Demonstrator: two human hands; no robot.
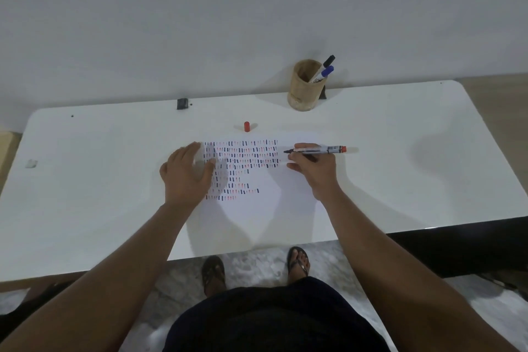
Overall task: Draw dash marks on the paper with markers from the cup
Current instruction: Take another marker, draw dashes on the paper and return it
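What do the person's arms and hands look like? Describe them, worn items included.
Both arms are bare to the frame's edge, with no sleeves in view. The left hand and right hand wear no gloves; no rings, watch or bracelets are visible. Fingers look slim, nails short.

Right hand (pixel 314 168) holds uncapped marker (pixel 317 149) over paper (pixel 257 214), left hand (pixel 185 177) flat
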